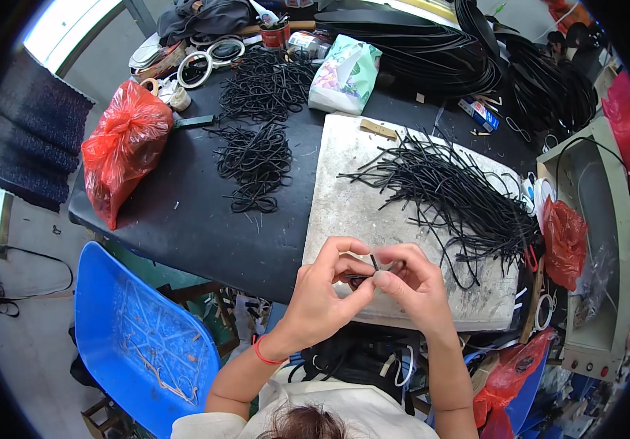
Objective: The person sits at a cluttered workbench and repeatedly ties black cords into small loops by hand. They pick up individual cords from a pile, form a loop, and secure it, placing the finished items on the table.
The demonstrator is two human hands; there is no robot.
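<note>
My left hand (pixel 332 284) and my right hand (pixel 414 284) meet over the front edge of a worn white board (pixel 337 212). Pinched between their fingertips is a short end of black cord (pixel 375 262); the rest of it is mostly hidden by the fingers. Both hands are closed on it, thumbs nearly touching. A red band circles my left wrist. Beyond my right hand, a large heap of cut black cords (pixel 446 190) spreads across the board. Further left, on the dark table (pixel 190 238), lie two piles of looped black cords, a nearer one (pixel 256 164) and a farther one (pixel 267 84).
A knotted red plastic bag (pixel 126 146) stands at the table's left end. At the back are a tissue pack (pixel 345 73) and coiled black strips (pixel 417 55). A blue tub (pixel 110 322) sits low at left. A pale metal cabinet (pixel 608 241) and another red bag (pixel 564 241) bound the right.
</note>
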